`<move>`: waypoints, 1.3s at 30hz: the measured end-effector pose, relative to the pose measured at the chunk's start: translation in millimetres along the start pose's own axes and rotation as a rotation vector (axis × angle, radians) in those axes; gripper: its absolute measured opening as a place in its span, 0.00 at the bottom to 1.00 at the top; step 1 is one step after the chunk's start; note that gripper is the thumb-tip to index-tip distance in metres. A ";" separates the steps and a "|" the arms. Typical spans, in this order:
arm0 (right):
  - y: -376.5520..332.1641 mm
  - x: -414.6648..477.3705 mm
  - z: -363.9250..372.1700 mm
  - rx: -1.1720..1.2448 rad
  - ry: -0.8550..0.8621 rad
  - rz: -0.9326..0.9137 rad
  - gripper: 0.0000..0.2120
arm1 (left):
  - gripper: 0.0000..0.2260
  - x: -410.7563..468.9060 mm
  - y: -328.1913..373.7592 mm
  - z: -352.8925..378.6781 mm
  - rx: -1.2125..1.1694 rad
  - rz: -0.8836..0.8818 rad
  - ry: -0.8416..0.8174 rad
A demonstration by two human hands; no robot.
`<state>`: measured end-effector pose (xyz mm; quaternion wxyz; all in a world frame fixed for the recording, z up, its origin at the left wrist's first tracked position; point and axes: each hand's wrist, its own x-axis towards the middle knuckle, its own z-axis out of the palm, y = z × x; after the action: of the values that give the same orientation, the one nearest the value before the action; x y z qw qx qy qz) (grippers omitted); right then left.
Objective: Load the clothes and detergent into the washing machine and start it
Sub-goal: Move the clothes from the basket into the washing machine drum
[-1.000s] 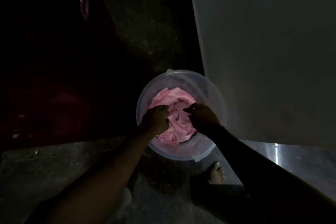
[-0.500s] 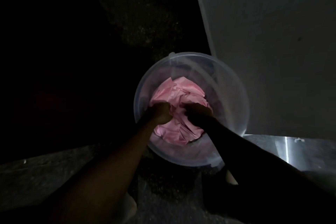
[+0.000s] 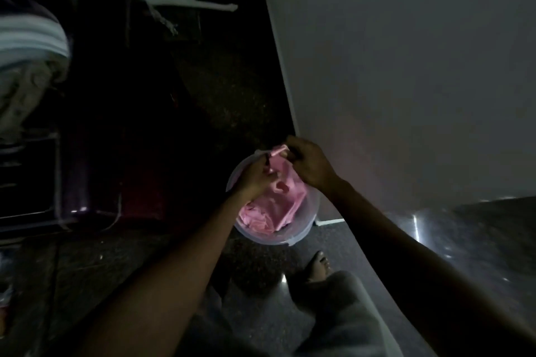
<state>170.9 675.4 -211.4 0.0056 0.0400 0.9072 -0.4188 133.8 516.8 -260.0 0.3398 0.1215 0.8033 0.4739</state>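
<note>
A pink garment [image 3: 275, 206] hangs partly out of a translucent plastic bucket [image 3: 304, 230] that stands on the dark floor. My left hand [image 3: 253, 180] grips the cloth's upper edge above the bucket's left rim. My right hand [image 3: 307, 162] pinches the same edge a little higher, to the right. The lower part of the garment still lies bunched inside the bucket. The scene is very dim, and no washing machine can be made out for certain.
A pale wall [image 3: 406, 81] rises right of the bucket. A dark glossy object [image 3: 95, 177] stands on the left, with striped cloth [image 3: 29, 38] at the upper left. My bare foot [image 3: 317, 265] is just below the bucket on the speckled floor.
Both hands have risen out of the bucket, pulling the pink garment's top edge up. The camera has pulled back and tilted up, so more of the room shows.
</note>
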 end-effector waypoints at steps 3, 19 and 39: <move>-69.5 3.1 -49.8 0.118 0.063 -0.042 0.03 | 0.29 -16.3 53.4 -30.8 -0.129 0.075 0.081; -129.3 -25.0 -127.6 0.290 0.050 0.108 0.36 | 0.08 -96.6 235.6 -116.7 -0.403 0.247 0.146; -158.0 25.4 -164.8 -0.149 0.158 -0.019 0.36 | 0.51 -68.6 150.1 -189.1 0.443 -0.174 0.227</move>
<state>137.2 700.4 14.5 -0.0669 0.0637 0.9338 -0.3456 40.5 431.3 -43.3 0.2523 0.0693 0.9278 0.2659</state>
